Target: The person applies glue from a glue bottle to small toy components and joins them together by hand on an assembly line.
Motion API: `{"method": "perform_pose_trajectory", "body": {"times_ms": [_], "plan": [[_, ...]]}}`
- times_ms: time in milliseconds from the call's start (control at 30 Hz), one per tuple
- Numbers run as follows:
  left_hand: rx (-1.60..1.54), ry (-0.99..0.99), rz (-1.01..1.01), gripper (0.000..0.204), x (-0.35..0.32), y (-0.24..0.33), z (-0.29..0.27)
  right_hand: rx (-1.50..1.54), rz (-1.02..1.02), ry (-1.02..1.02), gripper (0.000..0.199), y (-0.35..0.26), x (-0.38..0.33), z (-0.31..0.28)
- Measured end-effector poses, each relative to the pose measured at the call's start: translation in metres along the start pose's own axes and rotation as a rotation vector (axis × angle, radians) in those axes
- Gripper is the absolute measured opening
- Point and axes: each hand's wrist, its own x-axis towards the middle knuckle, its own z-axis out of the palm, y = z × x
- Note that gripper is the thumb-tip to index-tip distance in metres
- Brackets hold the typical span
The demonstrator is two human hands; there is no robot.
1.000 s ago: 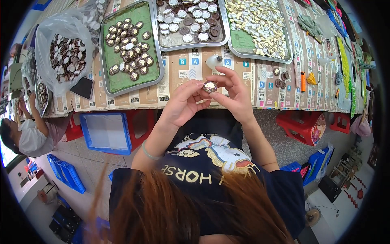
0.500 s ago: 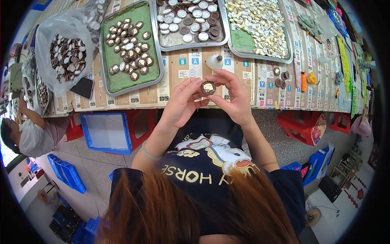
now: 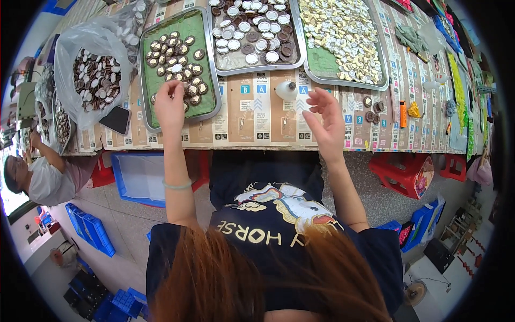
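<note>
The left hand [image 3: 169, 102] rests over the near edge of the green-lined tray [image 3: 161, 80], its fingers bent down onto the round brown-and-white caps [image 3: 179, 64] lying there; whether it grips one, I cannot tell. The right hand [image 3: 326, 119] hovers to the right of this tray, open and holding nothing, just beside a small white bottle [image 3: 286, 90] on the tabletop [image 3: 247, 121].
</note>
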Motion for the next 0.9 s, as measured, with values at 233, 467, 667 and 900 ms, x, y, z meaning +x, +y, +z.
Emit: {"method": "perform_pose_trajectory", "body": {"times_ms": [233,467,667,900], "plan": [[0.239,-0.311,0.164,0.023,0.015,0.047,0.067,-0.197,0.049,-0.025,0.052,0.021,0.018,0.014],[0.555,-0.408,0.258,0.028,0.019,0.074,0.115,-0.424,-0.014,-0.04,0.035,0.034,0.027,0.022],[0.315,-0.508,0.159,0.017,0.026,0.059,0.11,-0.109,0.111,-0.008,0.027,0.024,0.024,0.016],[-0.45,-0.592,0.199,0.011,-0.031,0.078,0.077,0.458,0.168,-0.256,0.044,-0.013,0.015,0.006]]}}
